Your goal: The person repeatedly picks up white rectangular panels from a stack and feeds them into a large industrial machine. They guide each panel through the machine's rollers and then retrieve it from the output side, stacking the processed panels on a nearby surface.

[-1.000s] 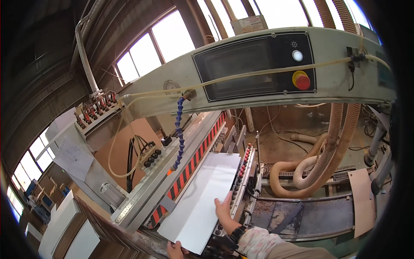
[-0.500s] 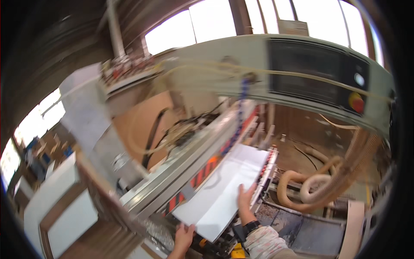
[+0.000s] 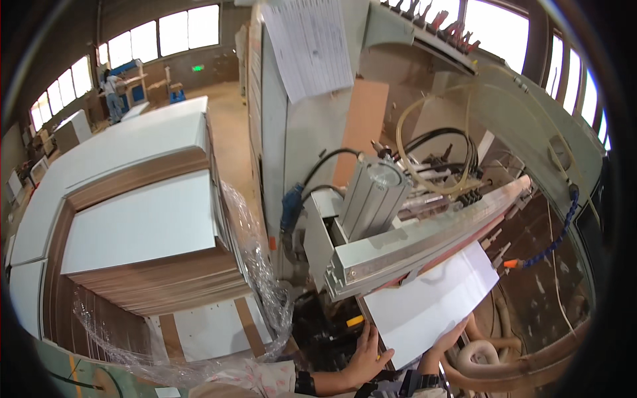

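Observation:
A flat white panel (image 3: 431,302) lies on the machine beneath its long metal beam (image 3: 424,242). My left hand (image 3: 365,358) is at the panel's left edge near the close corner, fingers stretched out and thumb apart, touching the edge. My right hand (image 3: 451,339) grips the panel's near right edge; its thumb is hidden. Dark bands circle both wrists. A yellow part (image 3: 355,321) shows just beyond my left fingers.
Left stands a wrapped stack of white-faced brown boards (image 3: 142,225), with loose clear film (image 3: 265,278) along its side. A printed sheet (image 3: 308,46) hangs on the machine. Ribbed hoses (image 3: 481,358) coil at right; a blue coiled air line (image 3: 564,229) hangs above. A person (image 3: 113,96) stands far off.
My view has swung left, bringing the board stack into full sight. My right hand has shifted from the panel's top face to its edge. The panel remains under the beam.

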A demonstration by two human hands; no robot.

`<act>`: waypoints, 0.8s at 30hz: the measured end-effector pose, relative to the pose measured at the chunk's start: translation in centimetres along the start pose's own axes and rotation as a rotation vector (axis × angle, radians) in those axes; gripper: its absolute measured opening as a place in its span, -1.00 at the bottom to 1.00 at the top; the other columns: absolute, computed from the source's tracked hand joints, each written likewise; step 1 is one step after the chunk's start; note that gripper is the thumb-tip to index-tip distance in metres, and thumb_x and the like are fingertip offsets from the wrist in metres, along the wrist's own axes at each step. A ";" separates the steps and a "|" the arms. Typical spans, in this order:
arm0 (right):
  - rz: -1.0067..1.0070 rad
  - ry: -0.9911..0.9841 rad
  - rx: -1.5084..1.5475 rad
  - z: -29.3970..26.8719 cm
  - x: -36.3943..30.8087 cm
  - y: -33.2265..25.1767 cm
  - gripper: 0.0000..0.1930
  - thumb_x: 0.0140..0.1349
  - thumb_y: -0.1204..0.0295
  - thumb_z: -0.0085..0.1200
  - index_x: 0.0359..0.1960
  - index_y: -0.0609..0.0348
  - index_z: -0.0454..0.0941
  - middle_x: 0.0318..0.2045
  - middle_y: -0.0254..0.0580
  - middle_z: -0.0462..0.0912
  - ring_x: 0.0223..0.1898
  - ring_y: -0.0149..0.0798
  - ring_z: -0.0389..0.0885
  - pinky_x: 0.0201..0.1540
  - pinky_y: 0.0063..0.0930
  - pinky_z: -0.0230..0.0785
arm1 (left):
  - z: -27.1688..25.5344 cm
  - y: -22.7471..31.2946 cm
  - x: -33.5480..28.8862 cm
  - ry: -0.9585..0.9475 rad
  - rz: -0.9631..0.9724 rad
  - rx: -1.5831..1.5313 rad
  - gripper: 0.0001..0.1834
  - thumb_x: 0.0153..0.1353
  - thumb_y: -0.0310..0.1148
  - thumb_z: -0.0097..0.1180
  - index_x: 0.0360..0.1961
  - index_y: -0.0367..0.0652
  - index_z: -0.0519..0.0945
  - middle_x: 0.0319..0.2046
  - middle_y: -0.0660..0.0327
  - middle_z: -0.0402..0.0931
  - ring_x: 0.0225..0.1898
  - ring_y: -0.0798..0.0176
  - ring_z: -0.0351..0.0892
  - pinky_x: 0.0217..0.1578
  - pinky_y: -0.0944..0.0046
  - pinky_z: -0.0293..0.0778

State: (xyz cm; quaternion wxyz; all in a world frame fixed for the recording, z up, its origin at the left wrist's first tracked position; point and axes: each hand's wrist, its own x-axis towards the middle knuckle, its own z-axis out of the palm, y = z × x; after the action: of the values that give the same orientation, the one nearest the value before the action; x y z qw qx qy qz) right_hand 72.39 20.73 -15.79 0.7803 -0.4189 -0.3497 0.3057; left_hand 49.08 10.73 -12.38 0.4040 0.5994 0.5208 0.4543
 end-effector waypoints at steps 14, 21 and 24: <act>-0.177 0.199 -0.629 -0.7 -0.5 0.5 -0.56 0.34 0.39 -0.36 0.18 0.41 0.06 0.18 -0.01 0.17 0.23 -0.18 0.07 0.27 -0.42 -0.14 | -1.4 -0.2 0.4 -0.117 0.145 -0.094 -0.12 0.03 -0.38 0.09 0.24 -0.43 -0.19 0.25 -0.29 -0.32 0.30 -0.23 -0.33 0.25 0.05 -0.26; -0.087 0.300 -0.641 1.7 -2.1 -3.3 -0.51 0.31 0.29 -0.31 0.18 0.35 0.09 0.16 0.10 0.21 0.20 -0.08 0.15 0.23 -0.40 -0.06 | -1.6 1.3 -0.3 -0.201 0.060 -0.118 -0.09 0.00 -0.48 0.07 0.26 -0.37 -0.24 0.29 -0.11 -0.41 0.33 -0.05 -0.41 0.26 0.14 -0.37; 0.125 0.271 -0.743 2.5 -1.9 -5.1 -0.50 0.28 0.27 -0.28 0.18 0.35 0.11 0.16 0.13 0.21 0.20 -0.02 0.15 0.23 -0.39 -0.06 | -1.1 1.5 -0.4 0.018 0.184 0.036 -0.27 0.05 -0.40 0.09 0.20 -0.39 0.05 0.15 -0.17 0.10 0.20 -0.01 0.10 0.16 0.19 0.04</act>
State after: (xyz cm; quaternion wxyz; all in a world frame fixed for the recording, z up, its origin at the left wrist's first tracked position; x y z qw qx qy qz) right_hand 70.25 18.01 -10.85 0.5946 -0.7296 -0.3041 0.1471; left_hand 48.39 10.15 -10.67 0.3448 0.6477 0.4754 0.4854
